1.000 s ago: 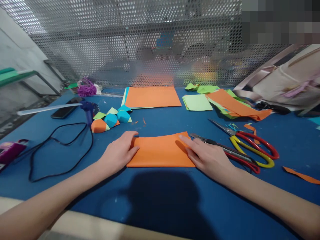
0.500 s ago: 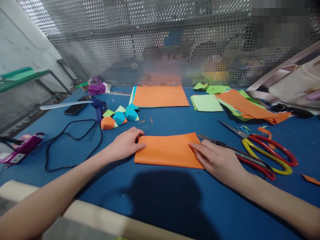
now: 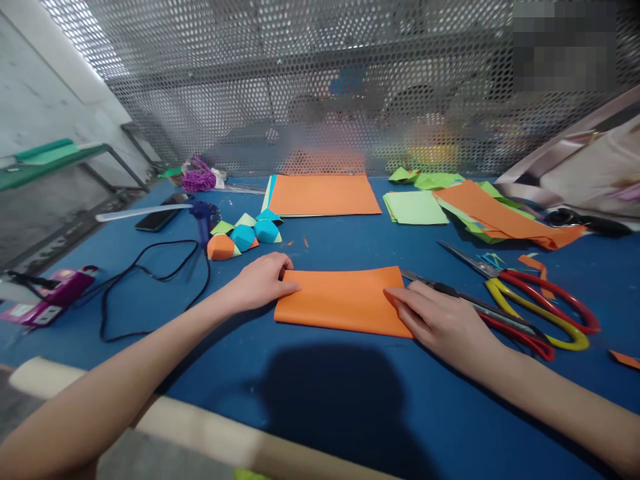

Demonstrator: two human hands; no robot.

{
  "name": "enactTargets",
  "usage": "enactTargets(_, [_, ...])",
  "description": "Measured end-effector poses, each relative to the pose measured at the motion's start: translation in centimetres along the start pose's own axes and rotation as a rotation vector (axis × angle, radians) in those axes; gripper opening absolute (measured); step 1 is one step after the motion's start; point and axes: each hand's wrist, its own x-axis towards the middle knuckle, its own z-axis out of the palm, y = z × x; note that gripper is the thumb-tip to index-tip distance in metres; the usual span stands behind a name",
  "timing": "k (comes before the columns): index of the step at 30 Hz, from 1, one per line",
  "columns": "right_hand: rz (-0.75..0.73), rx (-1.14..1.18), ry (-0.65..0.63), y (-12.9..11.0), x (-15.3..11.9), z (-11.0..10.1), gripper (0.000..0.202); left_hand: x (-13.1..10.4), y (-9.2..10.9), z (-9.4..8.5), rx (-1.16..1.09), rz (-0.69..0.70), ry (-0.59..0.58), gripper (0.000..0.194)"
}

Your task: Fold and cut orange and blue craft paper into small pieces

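Note:
A folded sheet of orange paper lies on the blue table in front of me, its folded edge towards me. At its left end, my left hand is closed on the paper, thumb on top and fingers curled at the far corner. My right hand grips the right end with fingers together, the fingertips on the upper layer. Beside and partly behind the right hand lie a utility knife and scissors with red and yellow handles.
Behind the sheet lie stacked orange paper, pale green squares and orange strips. Folded paper pieces stand left, near a blue glue gun with a black cord, a phone and a purple power strip. A perforated metal panel rises behind.
The far right corner's layers now look more closely lined up. Both hands keep their hold on the orange paper, and the whole view has shifted slightly.

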Motion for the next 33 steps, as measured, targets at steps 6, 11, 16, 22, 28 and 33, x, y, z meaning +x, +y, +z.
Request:
enactTargets(6, [0.062, 0.068, -0.002, 0.1, -0.1, 0.0, 0.023, 0.3, -0.1, 0.0, -0.080, -0.018, 0.038, 0.023])
enactTargets(11, [0.279, 0.229, -0.013, 0.0, -0.1, -0.1, 0.032, 0.1, -0.5, 0.2, -0.172, -0.009, 0.111, 0.029])
enactTargets(16, [0.690, 0.654, -0.014, -0.2, 0.6, -1.0, 0.053, -0.8, -0.1, -0.5, -0.337, 0.016, 0.241, 0.030])
enactTargets(22, [0.950, 0.866, 0.025, -0.1, 1.3, -1.5, 0.049, -1.7, 0.3, -0.6, -0.570, -0.039, 0.293, 0.033])
enactTargets(28, [0.961, 0.828, 0.107, -0.6, 1.5, -2.4, 0.038, -2.2, 0.2, 0.0, -0.928, -0.110, 0.044, 0.034])
enactTargets(33, [0.926, 0.856, 0.091, -1.0, 1.7, -3.3, 0.030, -3.5, 1.0, -0.2, -0.845, -0.042, 0.151, 0.028])
